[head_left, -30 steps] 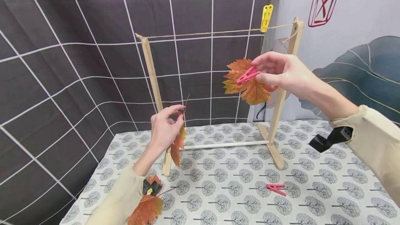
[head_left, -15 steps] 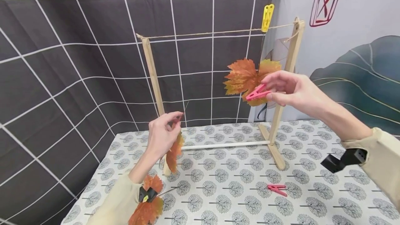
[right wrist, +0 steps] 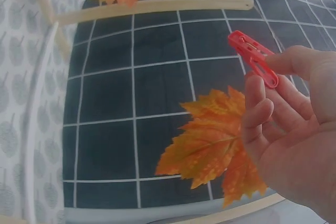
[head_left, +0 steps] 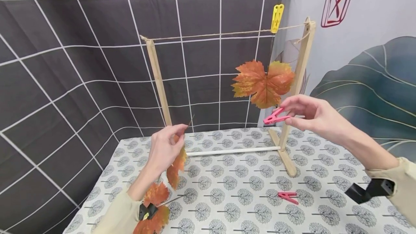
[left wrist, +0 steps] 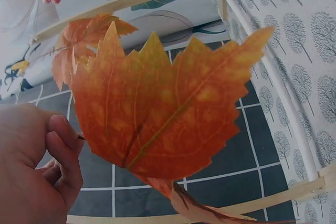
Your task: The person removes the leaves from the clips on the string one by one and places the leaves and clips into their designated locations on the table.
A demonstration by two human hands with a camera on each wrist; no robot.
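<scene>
My left hand point(head_left: 165, 146) pinches the thin stem of an orange maple leaf point(left wrist: 163, 103), which hangs below the fingers beside the rack's left post. In my right hand point(head_left: 313, 116) a pink clothespin point(head_left: 274, 117) is pinched between thumb and fingers, its jaws pointing left. Just above that hand, a second maple leaf point(head_left: 255, 82) hangs by its stem from the twine point(head_left: 208, 34), where a yellow clothespin point(head_left: 277, 18) is clipped near the right post. The right wrist view shows the pink clothespin point(right wrist: 254, 59) apart from the hanging leaf point(right wrist: 210, 142).
The wooden rack has a left post point(head_left: 158, 82), a right post point(head_left: 300, 68) and a low white bar point(head_left: 234, 151). Another pink clothespin point(head_left: 288, 197) lies on the tree-print tablecloth point(head_left: 227, 187). More orange leaves point(head_left: 156, 193) lie at front left, partly behind my left sleeve.
My right hand has moved down and right with the pink clothespin, uncovering the hanging leaf. My left hand has lowered slightly, still pinching its leaf's stem.
</scene>
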